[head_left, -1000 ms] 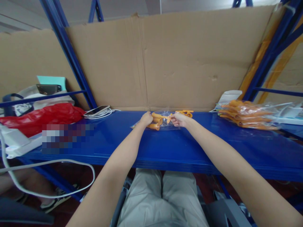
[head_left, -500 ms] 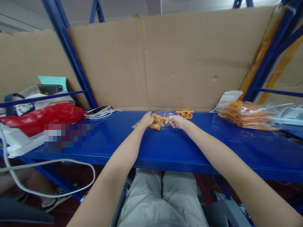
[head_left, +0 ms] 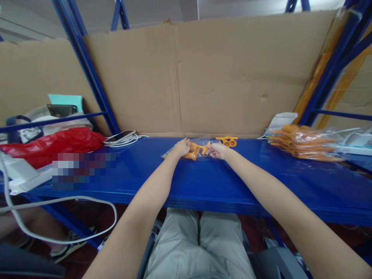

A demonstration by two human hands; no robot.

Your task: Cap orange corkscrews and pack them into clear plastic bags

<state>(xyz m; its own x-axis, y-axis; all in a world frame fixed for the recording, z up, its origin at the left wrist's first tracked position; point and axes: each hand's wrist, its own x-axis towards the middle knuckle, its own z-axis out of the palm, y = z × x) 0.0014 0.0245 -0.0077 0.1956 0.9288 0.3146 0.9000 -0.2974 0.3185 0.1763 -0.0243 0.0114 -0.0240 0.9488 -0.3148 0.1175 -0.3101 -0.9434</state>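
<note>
A clear plastic bag of orange plastic parts (head_left: 197, 149) lies on the blue shelf (head_left: 203, 178) near the cardboard back wall. My left hand (head_left: 181, 147) is closed on the bag's left end. My right hand (head_left: 216, 150) is closed on its right end, fingers pinched. Just behind my right hand a loose orange part with two rings (head_left: 227, 140) rests on the shelf.
A pile of bagged orange parts (head_left: 299, 142) and a white pouch (head_left: 280, 119) sit at the right. A phone on a coiled white cable (head_left: 120, 136), a red bag (head_left: 49, 145) and white items lie at the left. Blue rack posts frame the cardboard wall (head_left: 232, 77).
My hands have drawn slightly closer together on the bag, bunching the orange parts between them. Nothing else on the shelf has moved.
</note>
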